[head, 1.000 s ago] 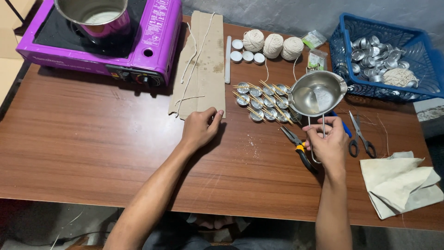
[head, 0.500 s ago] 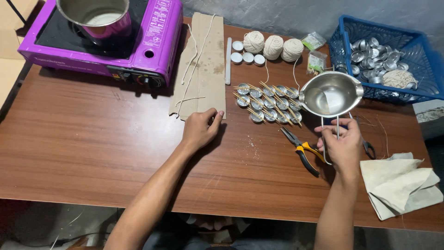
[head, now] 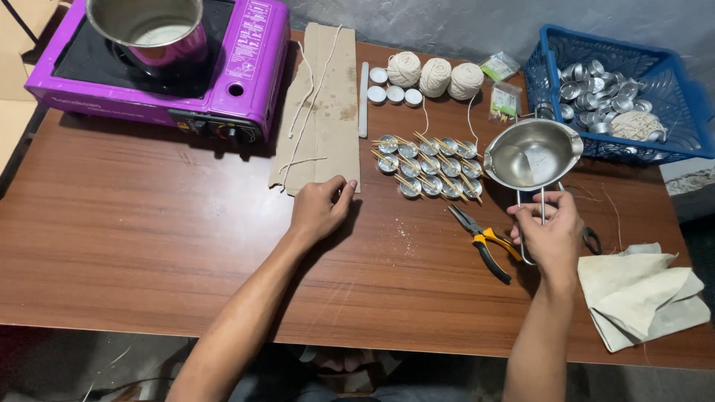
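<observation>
right hand: my fingers closed on the wire handle of the steel melting pot, held beside the tealight cups.
left hand: loosely curled, empty i think, at the cardboard strip edge on the bench.

1. The purple stove and the steel pot on it are cut off by the top edge.
2. The blue basket runs past the right edge.
3. The right hand covers most of the melting pot's wire handle, and the scissors show only one loop.
4. The left hand's fingers curl under; what they press on the cardboard strip cannot be told.
5. The small packets are too small to identify.
6. The worktop's near corners leave the view.
</observation>
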